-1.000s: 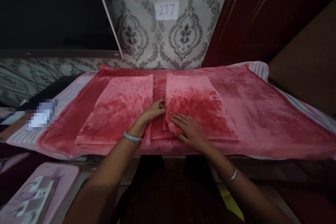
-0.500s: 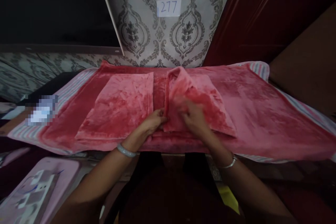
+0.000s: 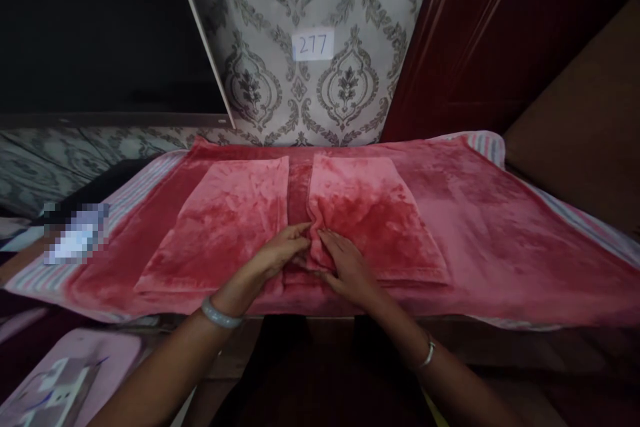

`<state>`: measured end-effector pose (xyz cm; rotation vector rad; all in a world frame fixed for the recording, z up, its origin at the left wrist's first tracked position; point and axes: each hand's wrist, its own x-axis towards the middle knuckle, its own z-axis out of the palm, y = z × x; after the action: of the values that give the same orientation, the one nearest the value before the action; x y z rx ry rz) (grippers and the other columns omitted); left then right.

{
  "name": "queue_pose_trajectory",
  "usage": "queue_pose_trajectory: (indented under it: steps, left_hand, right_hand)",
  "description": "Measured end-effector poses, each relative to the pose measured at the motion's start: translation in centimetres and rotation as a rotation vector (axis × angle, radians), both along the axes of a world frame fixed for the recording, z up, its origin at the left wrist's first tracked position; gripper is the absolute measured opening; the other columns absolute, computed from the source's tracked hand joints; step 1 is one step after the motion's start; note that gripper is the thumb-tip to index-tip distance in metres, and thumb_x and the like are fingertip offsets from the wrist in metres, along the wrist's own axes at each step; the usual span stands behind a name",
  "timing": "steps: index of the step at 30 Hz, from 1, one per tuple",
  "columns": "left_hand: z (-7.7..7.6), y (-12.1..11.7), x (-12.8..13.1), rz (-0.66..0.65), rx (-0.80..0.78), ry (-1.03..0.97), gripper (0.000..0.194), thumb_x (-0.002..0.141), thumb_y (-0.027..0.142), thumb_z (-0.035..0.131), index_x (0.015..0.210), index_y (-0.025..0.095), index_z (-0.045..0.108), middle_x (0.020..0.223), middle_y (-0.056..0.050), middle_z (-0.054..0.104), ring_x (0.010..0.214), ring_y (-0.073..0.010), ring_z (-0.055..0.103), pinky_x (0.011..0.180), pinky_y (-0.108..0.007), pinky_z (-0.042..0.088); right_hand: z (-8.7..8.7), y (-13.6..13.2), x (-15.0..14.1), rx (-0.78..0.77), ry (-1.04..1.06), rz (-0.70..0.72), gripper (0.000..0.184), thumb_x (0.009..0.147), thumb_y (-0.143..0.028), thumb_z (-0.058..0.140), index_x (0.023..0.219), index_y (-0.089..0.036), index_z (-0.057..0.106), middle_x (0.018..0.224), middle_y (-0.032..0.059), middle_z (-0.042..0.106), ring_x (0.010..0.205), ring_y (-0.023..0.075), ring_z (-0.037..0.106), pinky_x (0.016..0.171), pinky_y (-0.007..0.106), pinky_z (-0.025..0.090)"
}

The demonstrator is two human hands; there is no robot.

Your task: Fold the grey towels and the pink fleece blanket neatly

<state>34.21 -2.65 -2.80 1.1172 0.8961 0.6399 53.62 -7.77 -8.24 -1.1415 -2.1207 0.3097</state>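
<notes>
My left hand (image 3: 277, 257) and right hand (image 3: 345, 267) meet at the near centre of the pink cloth (image 3: 370, 213), fingers closed on its bunched inner edge to anchor it. Its two folded panels lie flat on the red blanket (image 3: 500, 227) covering the table. Label 277 (image 3: 313, 45) hangs on the far wall; nothing obstructs.

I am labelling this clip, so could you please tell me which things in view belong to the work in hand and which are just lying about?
In hand:
left hand
right hand
right folded pink cloth, its near edge pinched by both hands
left folded pink cloth
pink blanket underneath

Lying about:
paper label 277
patterned wall panel
pink box
</notes>
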Motion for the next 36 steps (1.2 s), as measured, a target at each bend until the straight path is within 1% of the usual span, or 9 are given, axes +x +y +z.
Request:
queue_pose_trajectory:
  steps: [3,7,12,15,19,22,25,28,36]
  left_hand:
    - [0.6,0.7,-0.9,0.063,-0.023,0.012,0.058,0.075,0.019,0.073,0.131,0.018,0.057,0.083,-0.001,0.068,0.064,-0.0151,0.068,0.062,-0.029,0.059]
    - [0.7,3.5,-1.2,0.17,-0.071,-0.058,0.055,0.077,0.021,0.075,0.128,0.019,0.055,0.088,-0.003,0.069,0.068,-0.0164,0.069,0.067,-0.031,0.06]
    - [1.0,10.7,1.9,0.273,0.026,0.031,0.063,0.073,0.019,0.078,0.131,0.022,0.052,0.084,-0.001,0.068,0.061,-0.0145,0.065,0.057,-0.024,0.052]
    - [1.4,15.7,4.6,0.372,0.151,0.122,0.061,0.073,0.021,0.08,0.128,0.02,0.056,0.091,-0.003,0.071,0.07,-0.0159,0.068,0.065,-0.025,0.054]
    - [1.3,21.2,7.3,0.477,0.26,0.234,0.058,0.077,0.027,0.079,0.13,0.018,0.057,0.11,-0.008,0.072,0.092,-0.0192,0.071,0.077,-0.026,0.055]
    - [0.9,24.1,8.7,0.513,0.298,0.372,0.052,0.08,0.033,0.078,0.126,0.014,0.061,0.105,-0.012,0.075,0.091,-0.0242,0.072,0.075,-0.03,0.056]
    - [0.7,25.8,9.3,0.55,0.37,0.523,0.032,0.086,0.027,0.072,0.114,0.013,0.069,0.103,-0.014,0.076,0.097,-0.0285,0.073,0.081,-0.034,0.055]
    - [0.5,26.6,8.8,0.601,0.489,0.658,0.029,0.094,0.02,0.057,0.12,0.018,0.07,0.12,-0.012,0.074,0.119,-0.0267,0.066,0.098,-0.033,0.05]
    - [-0.8,27.6,7.2,0.477,0.526,0.938,0.029,0.091,0.02,0.059,0.114,0.014,0.076,0.123,-0.019,0.073,0.12,-0.0296,0.066,0.1,-0.035,0.048]
  right_hand:
    - [-0.7,0.1,-0.6,0.01,0.048,-0.052,0.08,0.076,-0.01,0.056,0.155,-0.014,0.044,0.151,0.0152,0.054,0.139,0.027,0.05,0.116,0.051,0.042]
    - [-0.8,-0.2,-1.2,-0.037,-0.029,-0.08,0.079,0.068,-0.004,0.051,0.147,-0.013,0.055,0.148,0.0137,0.058,0.141,0.0255,0.049,0.12,0.05,0.038]
    - [0.6,-0.7,-1.7,-0.169,-0.127,-0.107,0.082,0.069,-0.007,0.054,0.15,-0.019,0.054,0.156,0.0103,0.05,0.146,0.0272,0.042,0.122,0.051,0.034]
    - [0.6,-0.7,-1.7,-0.186,-0.143,-0.116,0.086,0.068,-0.007,0.055,0.153,-0.018,0.051,0.156,0.011,0.049,0.146,0.0275,0.043,0.122,0.051,0.035]
    - [-1.4,-0.2,-1.6,-0.05,-0.132,-0.111,0.086,0.062,-0.005,0.052,0.148,-0.012,0.055,0.15,0.0138,0.056,0.138,0.0276,0.053,0.116,0.047,0.046]
    - [-3.2,0.3,-1.5,0.129,-0.135,-0.136,0.077,0.067,0.0,0.047,0.142,-0.014,0.062,0.14,0.0127,0.065,0.129,0.0245,0.062,0.108,0.042,0.054]
    - [-4.3,0.5,-1.4,0.263,-0.128,-0.164,0.076,0.072,0.003,0.044,0.142,-0.018,0.062,0.134,0.0103,0.069,0.124,0.0224,0.065,0.103,0.038,0.058]
    - [-4.6,0.5,-1.1,0.341,-0.121,-0.14,0.073,0.076,0.002,0.044,0.144,-0.017,0.06,0.134,0.0098,0.069,0.125,0.0218,0.065,0.102,0.036,0.058]
    - [-3.2,0.0,-0.8,0.262,-0.11,-0.104,0.069,0.078,0.0,0.046,0.142,-0.017,0.061,0.138,0.0086,0.067,0.131,0.0216,0.061,0.106,0.037,0.055]
